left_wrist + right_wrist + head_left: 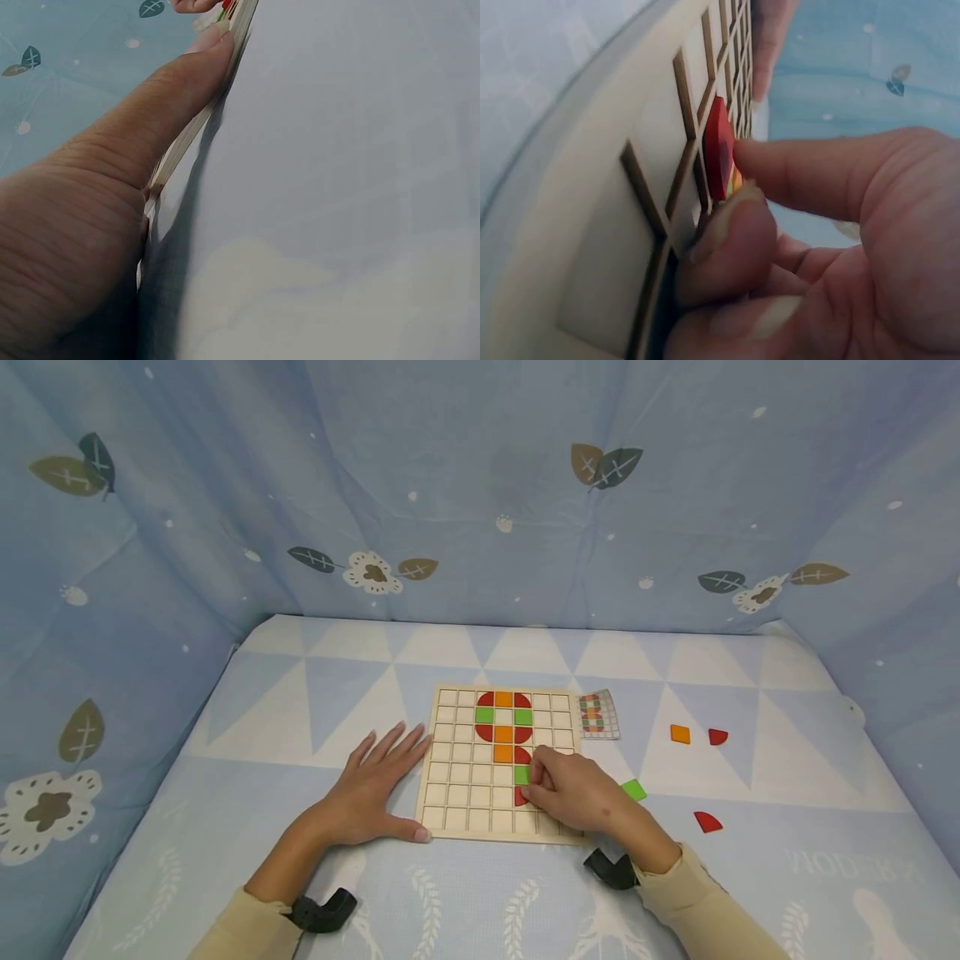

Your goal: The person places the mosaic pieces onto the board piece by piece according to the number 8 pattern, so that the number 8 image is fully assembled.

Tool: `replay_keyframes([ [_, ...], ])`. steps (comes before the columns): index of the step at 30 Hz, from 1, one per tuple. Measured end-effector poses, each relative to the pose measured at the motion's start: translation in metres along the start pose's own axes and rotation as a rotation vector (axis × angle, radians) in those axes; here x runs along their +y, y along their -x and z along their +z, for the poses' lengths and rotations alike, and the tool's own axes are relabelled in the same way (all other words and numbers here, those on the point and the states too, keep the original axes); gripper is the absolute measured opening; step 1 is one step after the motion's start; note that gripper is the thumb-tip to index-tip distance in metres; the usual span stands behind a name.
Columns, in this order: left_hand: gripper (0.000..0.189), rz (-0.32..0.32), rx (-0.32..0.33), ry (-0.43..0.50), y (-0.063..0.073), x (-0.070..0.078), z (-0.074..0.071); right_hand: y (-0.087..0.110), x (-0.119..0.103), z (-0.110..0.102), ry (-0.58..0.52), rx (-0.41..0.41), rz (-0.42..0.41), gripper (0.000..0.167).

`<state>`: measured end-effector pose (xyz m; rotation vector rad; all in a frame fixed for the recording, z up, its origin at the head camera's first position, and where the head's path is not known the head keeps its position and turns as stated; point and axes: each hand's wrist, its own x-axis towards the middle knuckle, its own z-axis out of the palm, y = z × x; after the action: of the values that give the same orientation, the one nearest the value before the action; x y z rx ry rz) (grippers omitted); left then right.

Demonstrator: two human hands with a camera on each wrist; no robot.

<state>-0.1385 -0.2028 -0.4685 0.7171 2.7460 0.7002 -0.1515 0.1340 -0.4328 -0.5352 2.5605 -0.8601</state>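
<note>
A wooden grid board lies on the cloth, with red quarter-circles, orange squares and green squares set in a column of its cells. My left hand lies spread along the board's left side, fingertips at the edge and thumb by the near left corner. In the left wrist view its thumb runs along the board's side. My right hand is over the board's lower right, fingers bent. Its thumb and fingertip hold a red quarter-circle piece at a cell below the green square.
A small pattern card touches the board's upper right edge. Loose pieces lie to the right: an orange square, a red quarter-circle, a green square beside my right wrist, and another red quarter-circle. A curtain hangs behind.
</note>
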Motion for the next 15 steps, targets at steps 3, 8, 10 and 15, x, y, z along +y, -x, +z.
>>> replay_keyframes([
  [3, 0.130, 0.001, 0.002, -0.001, -0.0004, 0.0001, 0.0004, 0.0003, 0.0005, 0.0005, 0.011, 0.007, -0.004, 0.011],
  [8, 0.130, -0.004, 0.005, -0.004, -0.0005, 0.0014, 0.0007, 0.0011, -0.0002, 0.0015, 0.026, 0.013, -0.023, 0.009],
  [10, 0.130, -0.006, 0.004, -0.005, -0.0002, 0.0022, 0.0005, 0.0016, -0.0006, 0.0022, 0.028, 0.017, -0.032, 0.011],
  [15, 0.129, -0.004, 0.004, 0.004, 0.0006, 0.0037, -0.0009, 0.0026, -0.0005, 0.0043, 0.020, 0.028, -0.025, 0.014],
])
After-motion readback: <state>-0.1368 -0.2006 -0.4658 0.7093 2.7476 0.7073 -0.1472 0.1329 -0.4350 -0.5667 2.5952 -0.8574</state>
